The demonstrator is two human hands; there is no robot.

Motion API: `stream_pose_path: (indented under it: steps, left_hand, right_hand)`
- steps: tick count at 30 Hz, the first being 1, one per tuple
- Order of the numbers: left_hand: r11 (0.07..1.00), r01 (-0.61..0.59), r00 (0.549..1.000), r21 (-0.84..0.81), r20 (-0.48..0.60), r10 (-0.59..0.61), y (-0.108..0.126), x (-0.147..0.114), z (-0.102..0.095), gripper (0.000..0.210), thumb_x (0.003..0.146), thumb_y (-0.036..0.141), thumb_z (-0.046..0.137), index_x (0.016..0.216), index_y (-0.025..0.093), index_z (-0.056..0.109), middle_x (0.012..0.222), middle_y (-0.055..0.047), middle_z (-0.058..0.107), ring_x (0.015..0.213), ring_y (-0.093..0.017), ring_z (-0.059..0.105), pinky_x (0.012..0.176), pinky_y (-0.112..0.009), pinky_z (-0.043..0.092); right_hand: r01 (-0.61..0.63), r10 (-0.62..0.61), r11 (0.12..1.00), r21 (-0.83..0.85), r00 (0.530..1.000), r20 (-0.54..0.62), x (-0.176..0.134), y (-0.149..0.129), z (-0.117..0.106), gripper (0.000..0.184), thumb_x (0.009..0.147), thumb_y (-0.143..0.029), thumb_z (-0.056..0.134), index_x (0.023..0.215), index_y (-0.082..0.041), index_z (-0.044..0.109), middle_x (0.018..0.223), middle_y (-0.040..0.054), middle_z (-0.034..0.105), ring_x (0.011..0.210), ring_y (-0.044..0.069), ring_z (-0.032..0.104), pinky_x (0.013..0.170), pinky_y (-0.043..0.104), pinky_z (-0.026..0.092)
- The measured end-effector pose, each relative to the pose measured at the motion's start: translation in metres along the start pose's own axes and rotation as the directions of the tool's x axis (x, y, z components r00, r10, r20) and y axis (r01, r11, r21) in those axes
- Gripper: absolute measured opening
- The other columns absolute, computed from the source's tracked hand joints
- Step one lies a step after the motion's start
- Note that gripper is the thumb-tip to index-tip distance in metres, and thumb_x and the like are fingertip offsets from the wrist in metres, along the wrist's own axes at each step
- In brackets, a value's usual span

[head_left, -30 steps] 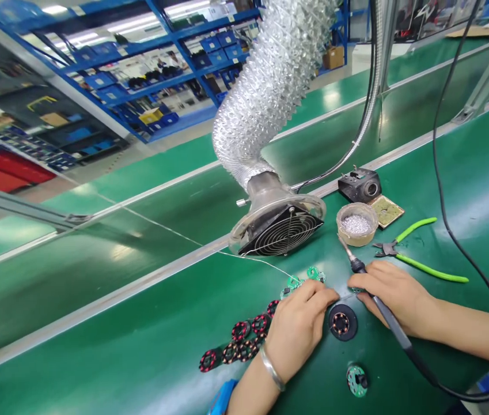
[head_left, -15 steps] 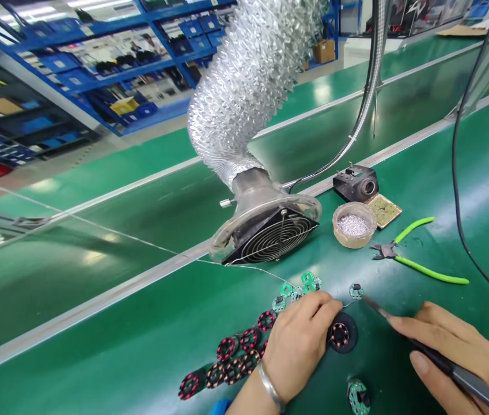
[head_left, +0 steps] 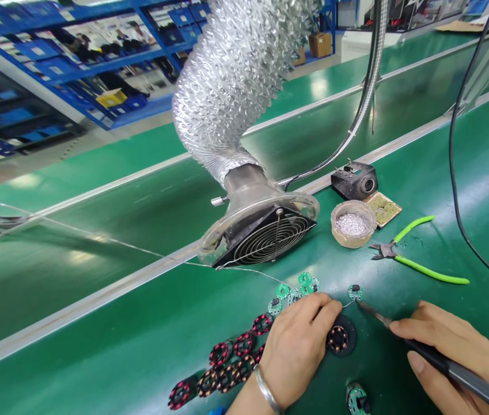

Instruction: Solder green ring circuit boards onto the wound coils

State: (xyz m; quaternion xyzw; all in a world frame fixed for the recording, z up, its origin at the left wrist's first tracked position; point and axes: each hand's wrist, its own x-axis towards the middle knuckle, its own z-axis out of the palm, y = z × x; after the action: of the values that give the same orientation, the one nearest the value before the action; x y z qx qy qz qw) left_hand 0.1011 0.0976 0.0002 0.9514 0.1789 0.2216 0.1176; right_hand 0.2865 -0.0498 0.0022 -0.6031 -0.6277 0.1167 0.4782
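Observation:
My right hand (head_left: 455, 351) is wrapped round a soldering iron (head_left: 434, 358). The iron's tip points left and meets the lower edge of a small round green circuit board (head_left: 355, 292). Between its fingertips my left hand (head_left: 302, 343) pinches a thin solder wire (head_left: 348, 304), whose free end reaches toward that same spot on the board. Just right of the left hand lies a dark round base with a copper-wound coil (head_left: 338, 339) in it. Another round green board (head_left: 357, 399) with a black part sits at the bottom edge.
Several wound coils (head_left: 227, 377) stand left of my left hand, with several green boards (head_left: 304, 282) behind it. A fume extractor hood (head_left: 265, 230) hangs above the bench. Behind the iron lie green-handled cutters (head_left: 417, 248), a solder-scrap bowl (head_left: 353, 236) and an iron stand (head_left: 354, 180).
The soldering iron's tip has moved slightly left and down, onto the board's lower edge near the solder wire's end. My left hand keeps its pinch. The view has shifted a little.

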Motion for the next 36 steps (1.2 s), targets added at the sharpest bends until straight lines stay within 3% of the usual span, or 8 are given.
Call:
stream_pose_path:
  steps: [8, 21, 32, 36]
  left_hand:
    - [1.0, -0.01, 1.0, -0.01, 0.007, 0.01, 0.001, 0.001, -0.002, 0.028, 0.098, 0.015, 0.035, 0.101, 0.018, 0.062, 0.09, -0.005, 0.069, 0.074, -0.018, 0.067, 0.066, -0.03, 0.059]
    - [1.0, -0.001, 1.0, -0.003, 0.007, 0.001, 0.0, -0.002, 0.0, 0.027, 0.098, 0.015, 0.035, 0.101, 0.019, 0.062, 0.091, -0.004, 0.07, 0.073, -0.017, 0.067, 0.066, -0.029, 0.058]
    - [1.0, 0.001, 1.0, -0.002, 0.009, -0.001, 0.0, -0.001, -0.001, 0.026, 0.097, 0.013, 0.037, 0.102, 0.019, 0.062, 0.091, -0.004, 0.07, 0.074, -0.018, 0.068, 0.065, -0.031, 0.059]
    - [1.0, 0.002, 1.0, 0.001, 0.011, -0.002, 0.0, -0.002, 0.0, 0.027, 0.097, 0.013, 0.037, 0.102, 0.019, 0.062, 0.092, -0.004, 0.07, 0.075, -0.017, 0.068, 0.066, -0.03, 0.059]
  right_hand:
    - [0.045, -0.044, 0.999, -0.01, 0.995, 0.087, 0.002, 0.002, -0.005, 0.034, 0.08, -0.006, 0.047, 0.11, -0.017, 0.056, 0.07, 0.0037, 0.056, 0.056, 0.016, 0.054, 0.049, 0.03, 0.044]
    - [0.048, -0.048, 0.999, -0.009, 0.998, 0.047, 0.004, 0.0, -0.008, 0.033, 0.079, -0.007, 0.046, 0.107, -0.018, 0.058, 0.066, 0.0024, 0.054, 0.053, 0.017, 0.054, 0.047, 0.03, 0.042]
    - [0.053, -0.05, 0.998, -0.02, 0.99, 0.129, 0.004, 0.002, -0.009, 0.036, 0.079, -0.005, 0.047, 0.112, -0.018, 0.055, 0.071, 0.0039, 0.058, 0.057, 0.017, 0.057, 0.049, 0.03, 0.047]
    - [0.022, -0.02, 1.0, -0.018, 0.996, 0.086, 0.004, -0.001, -0.008, 0.035, 0.079, -0.007, 0.048, 0.11, -0.02, 0.058, 0.068, 0.0029, 0.058, 0.055, 0.017, 0.056, 0.048, 0.03, 0.045]
